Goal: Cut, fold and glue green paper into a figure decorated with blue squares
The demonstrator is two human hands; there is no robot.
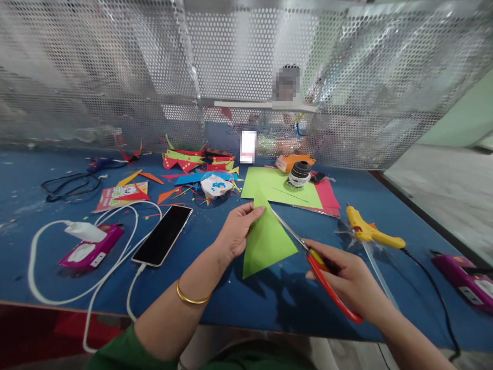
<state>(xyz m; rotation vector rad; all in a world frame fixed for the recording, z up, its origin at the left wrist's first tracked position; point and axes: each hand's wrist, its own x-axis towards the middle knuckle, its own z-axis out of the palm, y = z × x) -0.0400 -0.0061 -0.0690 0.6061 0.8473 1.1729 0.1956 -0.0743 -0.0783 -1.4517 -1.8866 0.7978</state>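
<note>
pinches the green paper [268, 240] near its narrow top with the left hand [239, 226], over the blue table [385, 204]; grips scissors [317, 267] in the right hand [348, 277], aiming them forward-left along the paper's right edge.

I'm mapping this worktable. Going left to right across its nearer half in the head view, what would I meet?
Purple power strip with charger, smartphone, left hand, green paper, red-handled scissors, yellow glue gun, second purple power strip.
</note>
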